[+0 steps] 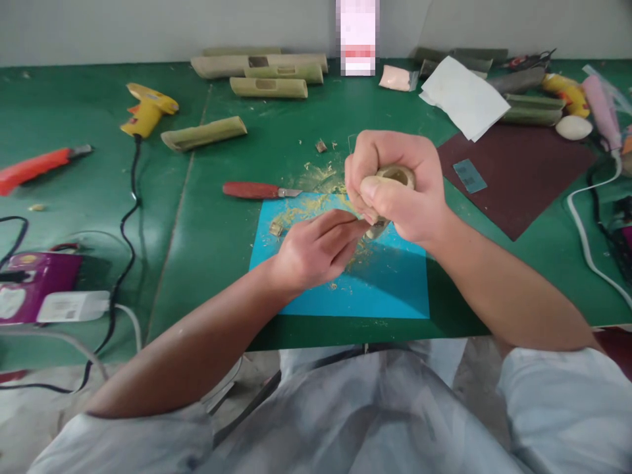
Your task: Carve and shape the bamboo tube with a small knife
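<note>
Bamboo tube (397,174) up above the blue sheet (395,283), clasped in the right hand (417,204), with that grip closed firmly around the wall and the thumb laid along the near side, just by the open mouth. Tilted, not flat: long axis running from the mouth, up and toward the right, down to the lower end, leaning left. And there, right at that lower end, reaching in from the near left with the left hand (316,250)! Fingers drawn together, tips close up against the tube and the curled right fingers; too covered to tell between touching and pinching something small. Closest by far to the right hand, being inside it; closest to the left at the low end, away from the mouth. Down below, scattered over sheet and worktop (192,263), plenty of pale shavings (301,209). Off to the left, lying loose by the sheet's far edge, a red-handled knife (251,190), blade pointing toward the hands. Farther back, laid side by side, cut bamboo pieces (269,88), well apart from both hands.
</note>
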`<state>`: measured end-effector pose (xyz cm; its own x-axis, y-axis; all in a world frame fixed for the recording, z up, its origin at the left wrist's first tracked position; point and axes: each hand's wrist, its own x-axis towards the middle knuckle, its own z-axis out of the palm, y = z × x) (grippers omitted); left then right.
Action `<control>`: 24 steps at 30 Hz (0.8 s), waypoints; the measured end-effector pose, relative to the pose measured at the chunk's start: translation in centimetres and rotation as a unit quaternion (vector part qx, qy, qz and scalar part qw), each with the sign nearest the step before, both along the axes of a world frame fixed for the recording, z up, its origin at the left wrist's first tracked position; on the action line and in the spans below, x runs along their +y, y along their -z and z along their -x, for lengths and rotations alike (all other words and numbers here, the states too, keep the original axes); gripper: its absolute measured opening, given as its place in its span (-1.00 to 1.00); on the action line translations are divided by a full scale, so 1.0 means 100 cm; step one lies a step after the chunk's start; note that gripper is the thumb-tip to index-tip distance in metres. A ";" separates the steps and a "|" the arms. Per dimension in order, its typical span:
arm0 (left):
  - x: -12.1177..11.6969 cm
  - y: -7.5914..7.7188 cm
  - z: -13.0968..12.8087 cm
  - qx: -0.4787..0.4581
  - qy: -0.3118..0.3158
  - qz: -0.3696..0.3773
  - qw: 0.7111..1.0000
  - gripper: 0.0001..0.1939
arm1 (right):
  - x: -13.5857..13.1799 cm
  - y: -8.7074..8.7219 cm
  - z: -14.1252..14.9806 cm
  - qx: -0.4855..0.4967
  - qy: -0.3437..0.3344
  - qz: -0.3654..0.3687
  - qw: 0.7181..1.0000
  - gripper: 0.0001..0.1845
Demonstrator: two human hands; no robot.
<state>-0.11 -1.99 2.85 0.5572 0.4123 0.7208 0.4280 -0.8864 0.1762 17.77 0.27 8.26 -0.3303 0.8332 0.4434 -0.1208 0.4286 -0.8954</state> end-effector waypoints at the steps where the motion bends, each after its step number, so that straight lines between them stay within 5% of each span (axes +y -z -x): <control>1: 0.000 0.000 0.000 0.000 0.001 0.004 1.000 -0.80 | 0.000 0.000 0.000 -0.001 0.002 -0.003 1.000 -0.75; 17: -0.002 0.006 0.001 0.034 -0.022 0.086 0.995 -0.76 | 0.005 0.009 -0.010 -0.080 0.029 0.066 0.994 -0.77; 24: 0.000 -0.002 -0.003 -0.045 -0.025 0.095 0.994 -0.80 | 0.007 0.011 -0.006 0.044 -0.012 0.018 0.999 -0.75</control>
